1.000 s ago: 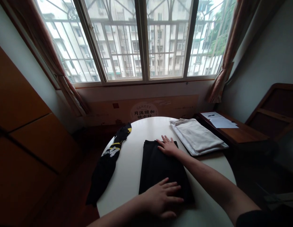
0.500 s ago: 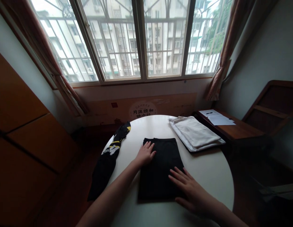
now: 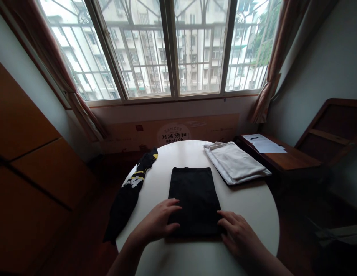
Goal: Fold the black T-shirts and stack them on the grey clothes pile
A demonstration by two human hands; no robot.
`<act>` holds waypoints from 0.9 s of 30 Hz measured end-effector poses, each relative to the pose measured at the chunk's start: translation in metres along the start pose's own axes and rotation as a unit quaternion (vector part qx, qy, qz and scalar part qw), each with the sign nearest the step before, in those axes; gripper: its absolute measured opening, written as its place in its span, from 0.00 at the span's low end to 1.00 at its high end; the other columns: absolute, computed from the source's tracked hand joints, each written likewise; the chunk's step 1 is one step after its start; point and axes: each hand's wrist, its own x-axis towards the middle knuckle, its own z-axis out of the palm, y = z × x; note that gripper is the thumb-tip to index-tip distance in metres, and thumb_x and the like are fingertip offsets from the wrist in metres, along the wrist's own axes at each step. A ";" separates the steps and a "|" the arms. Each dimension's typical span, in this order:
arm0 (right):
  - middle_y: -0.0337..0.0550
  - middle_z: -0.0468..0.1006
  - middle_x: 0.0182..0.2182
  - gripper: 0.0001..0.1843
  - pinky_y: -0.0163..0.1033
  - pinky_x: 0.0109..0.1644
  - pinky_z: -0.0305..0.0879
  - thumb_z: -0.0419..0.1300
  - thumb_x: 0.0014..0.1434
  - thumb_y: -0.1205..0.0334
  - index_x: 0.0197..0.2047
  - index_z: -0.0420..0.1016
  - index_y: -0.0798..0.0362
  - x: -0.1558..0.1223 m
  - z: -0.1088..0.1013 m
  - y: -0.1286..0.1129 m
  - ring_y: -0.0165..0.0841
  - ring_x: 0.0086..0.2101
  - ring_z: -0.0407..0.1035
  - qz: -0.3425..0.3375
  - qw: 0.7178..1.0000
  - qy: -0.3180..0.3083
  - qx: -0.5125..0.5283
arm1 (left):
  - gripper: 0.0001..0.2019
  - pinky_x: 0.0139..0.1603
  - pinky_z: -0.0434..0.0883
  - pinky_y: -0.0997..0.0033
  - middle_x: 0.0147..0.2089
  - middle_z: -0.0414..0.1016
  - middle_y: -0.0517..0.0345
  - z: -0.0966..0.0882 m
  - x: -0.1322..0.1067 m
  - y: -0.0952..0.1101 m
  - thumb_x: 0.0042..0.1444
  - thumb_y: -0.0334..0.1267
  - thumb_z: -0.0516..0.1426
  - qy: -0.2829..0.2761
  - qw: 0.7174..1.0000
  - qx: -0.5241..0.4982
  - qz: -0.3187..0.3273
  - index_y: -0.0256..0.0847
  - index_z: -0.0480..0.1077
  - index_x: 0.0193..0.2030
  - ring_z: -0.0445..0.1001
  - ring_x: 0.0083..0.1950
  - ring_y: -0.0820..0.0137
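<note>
Left hand, thumb and fingers parted, and right hand, fingers loosely bent, meet opposite sides of a folded black cloth; whether the right pinches fabric is unclear. Between them and extending beyond, the cloth lies flat on a round white table, long axis running near to far, banded edge at the far end. Behind, a wall banner reads "月满颐和"; white lettering on a black garment at left is illegible.

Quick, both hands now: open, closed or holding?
Left hand: open, at left edge of the black cloth.
Right hand: half-curled at the cloth's right edge; grip can't be told.
</note>
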 end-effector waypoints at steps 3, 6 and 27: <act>0.47 0.76 0.55 0.11 0.53 0.53 0.72 0.57 0.56 0.70 0.39 0.76 0.46 -0.001 0.000 -0.002 0.46 0.51 0.73 -0.009 1.000 0.014 0.011 | 0.29 0.68 0.64 0.51 0.68 0.68 0.50 0.014 -0.038 0.008 0.47 0.37 0.66 0.016 0.999 -0.026 -0.034 0.50 0.74 0.59 0.66 0.68 0.53; 0.47 0.77 0.53 0.10 0.50 0.51 0.73 0.55 0.59 0.68 0.40 0.75 0.46 -0.006 0.003 -0.003 0.45 0.50 0.73 -0.009 0.998 0.028 0.047 | 0.25 0.68 0.66 0.50 0.65 0.71 0.52 0.037 -0.058 0.005 0.50 0.33 0.62 0.036 0.998 -0.019 -0.050 0.48 0.75 0.57 0.68 0.67 0.54; 0.52 0.78 0.52 0.20 0.54 0.55 0.70 0.71 0.51 0.52 0.46 0.75 0.47 -0.043 0.006 -0.014 0.49 0.53 0.73 0.123 0.842 0.062 0.522 | 0.11 0.60 0.73 0.55 0.56 0.77 0.43 0.062 -0.082 0.029 0.59 0.40 0.61 0.188 0.886 -0.423 0.030 0.43 0.74 0.47 0.72 0.63 0.52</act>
